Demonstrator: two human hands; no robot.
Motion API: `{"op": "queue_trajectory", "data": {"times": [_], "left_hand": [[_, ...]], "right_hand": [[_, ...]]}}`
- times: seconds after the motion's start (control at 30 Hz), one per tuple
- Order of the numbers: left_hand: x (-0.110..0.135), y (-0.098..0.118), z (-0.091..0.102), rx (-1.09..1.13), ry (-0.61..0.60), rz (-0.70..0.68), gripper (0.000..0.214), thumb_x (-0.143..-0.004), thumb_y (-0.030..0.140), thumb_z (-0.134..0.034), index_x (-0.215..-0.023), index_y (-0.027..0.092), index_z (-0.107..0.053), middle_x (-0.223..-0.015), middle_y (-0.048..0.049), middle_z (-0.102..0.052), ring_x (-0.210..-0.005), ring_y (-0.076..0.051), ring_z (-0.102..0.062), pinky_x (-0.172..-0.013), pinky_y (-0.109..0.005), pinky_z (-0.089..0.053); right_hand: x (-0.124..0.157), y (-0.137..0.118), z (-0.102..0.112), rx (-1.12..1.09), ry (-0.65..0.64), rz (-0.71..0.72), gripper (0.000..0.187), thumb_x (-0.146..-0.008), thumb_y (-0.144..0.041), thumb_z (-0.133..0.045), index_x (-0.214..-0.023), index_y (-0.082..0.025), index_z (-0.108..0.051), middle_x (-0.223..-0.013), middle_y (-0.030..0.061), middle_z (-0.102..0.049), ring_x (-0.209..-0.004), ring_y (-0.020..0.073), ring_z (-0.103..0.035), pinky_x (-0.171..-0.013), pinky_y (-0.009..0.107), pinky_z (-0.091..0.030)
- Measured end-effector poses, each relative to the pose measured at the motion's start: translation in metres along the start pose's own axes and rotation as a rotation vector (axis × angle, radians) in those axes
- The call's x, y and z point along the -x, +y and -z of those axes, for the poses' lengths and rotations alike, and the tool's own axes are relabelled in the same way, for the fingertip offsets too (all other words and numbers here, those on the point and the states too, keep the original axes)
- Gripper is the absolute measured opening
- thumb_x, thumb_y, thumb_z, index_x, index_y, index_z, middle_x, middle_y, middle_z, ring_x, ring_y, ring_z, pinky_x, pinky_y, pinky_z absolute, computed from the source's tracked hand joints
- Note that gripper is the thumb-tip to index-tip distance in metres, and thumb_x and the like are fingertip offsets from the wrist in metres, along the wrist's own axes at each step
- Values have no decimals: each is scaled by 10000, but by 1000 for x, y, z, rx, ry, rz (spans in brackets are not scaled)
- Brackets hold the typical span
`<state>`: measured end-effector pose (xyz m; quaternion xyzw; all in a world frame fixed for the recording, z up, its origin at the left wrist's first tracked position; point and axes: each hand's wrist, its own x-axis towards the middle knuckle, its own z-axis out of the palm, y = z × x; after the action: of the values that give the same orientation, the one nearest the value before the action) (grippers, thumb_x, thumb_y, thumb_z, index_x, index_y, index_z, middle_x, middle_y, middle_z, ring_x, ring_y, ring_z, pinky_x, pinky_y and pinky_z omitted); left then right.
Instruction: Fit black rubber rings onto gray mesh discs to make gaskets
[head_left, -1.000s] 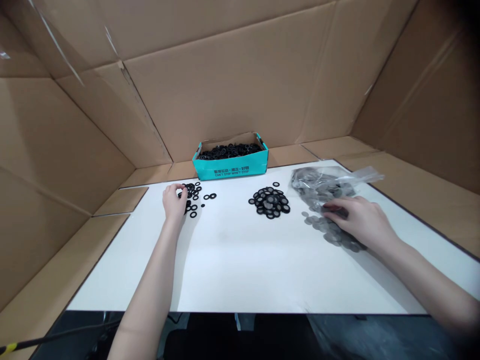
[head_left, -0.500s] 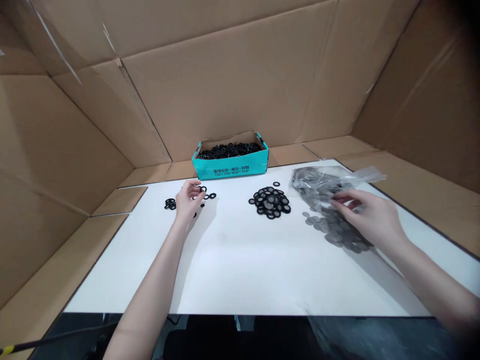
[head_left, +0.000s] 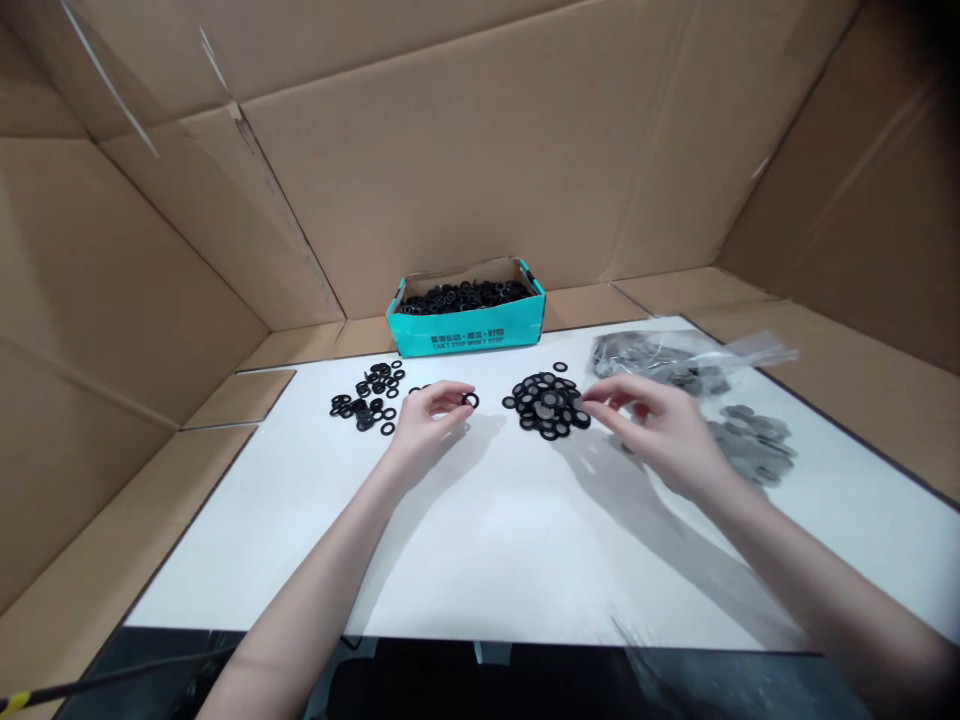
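My left hand (head_left: 429,418) hovers over the white table (head_left: 480,540), pinching a black rubber ring (head_left: 470,400) at its fingertips. To its left lies a scatter of loose black rings (head_left: 369,394). My right hand (head_left: 660,428) is raised beside the middle pile of rings with grey discs in them (head_left: 546,404), its thumb and forefinger pinched together; whether something small is held there is not clear. Grey mesh discs (head_left: 750,440) lie loose to its right, below a clear plastic bag of more discs (head_left: 675,358).
A teal cardboard box (head_left: 465,322) full of black rings stands at the back of the table. Brown cardboard walls (head_left: 480,150) enclose the table on three sides. A dark cable runs below the front edge at the left.
My left hand has moved right from the loose rings toward the centre, carrying one ring. My right hand has left the grey discs and moved left to the middle pile.
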<state>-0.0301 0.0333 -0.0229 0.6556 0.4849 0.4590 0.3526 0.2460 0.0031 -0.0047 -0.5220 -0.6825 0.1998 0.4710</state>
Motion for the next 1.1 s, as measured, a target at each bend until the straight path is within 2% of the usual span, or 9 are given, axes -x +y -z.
{"op": "queue_trajectory", "data": {"times": [0.2,0.37,0.5,0.67,0.83,1.1], "left_hand": [[12,11,-13,105,-158,15,253,-765,238,-733,-1006,165,-737,-895,-54,-726,-811,-152,-670,-764,-262,-541],[17,14,-21,126,-203,2,236,-761,207,-736,-991,155,-717,-906,-60,-730,-833,-154,-677,-804,-275,-538],[21,18,-26,145,-195,-26,290,-763,175,-729,-1048,170,-671,-865,-33,-709,-803,-132,-674,-814,-265,-542],[23,21,-30,145,-213,-48,251,-785,193,-713,-1029,177,-658,-873,-34,-703,-805,-128,-674,-814,-265,-546],[23,20,-28,156,-205,-22,255,-784,195,-724,-1032,178,-664,-927,-46,-704,-818,-126,-666,-814,-262,-542],[25,18,-29,215,-251,0,300,-786,220,-751,-1068,170,-662,-872,-34,-698,-794,-124,-660,-814,-269,-535]], "right_hand": [[-8,-18,-49,-184,-170,12,151,-807,-332,-644,-778,-197,-703,-737,33,-718,-638,157,-598,-573,284,-409],[-8,-22,-68,-296,-193,10,137,-796,-325,-656,-788,-189,-668,-767,32,-708,-668,153,-609,-581,275,-403],[-2,-15,-70,-299,-163,-17,143,-808,-331,-649,-789,-189,-662,-758,28,-689,-652,144,-584,-592,277,-401],[4,-10,-66,-292,-156,-34,150,-813,-338,-657,-813,-189,-664,-756,27,-685,-673,152,-596,-594,275,-400],[7,-13,-62,-225,-140,12,94,-826,-278,-636,-789,-195,-660,-731,11,-674,-642,137,-568,-590,267,-396],[9,-7,-63,-218,-168,69,65,-838,-245,-640,-822,-198,-681,-784,24,-695,-669,147,-576,-586,272,-405]]}}
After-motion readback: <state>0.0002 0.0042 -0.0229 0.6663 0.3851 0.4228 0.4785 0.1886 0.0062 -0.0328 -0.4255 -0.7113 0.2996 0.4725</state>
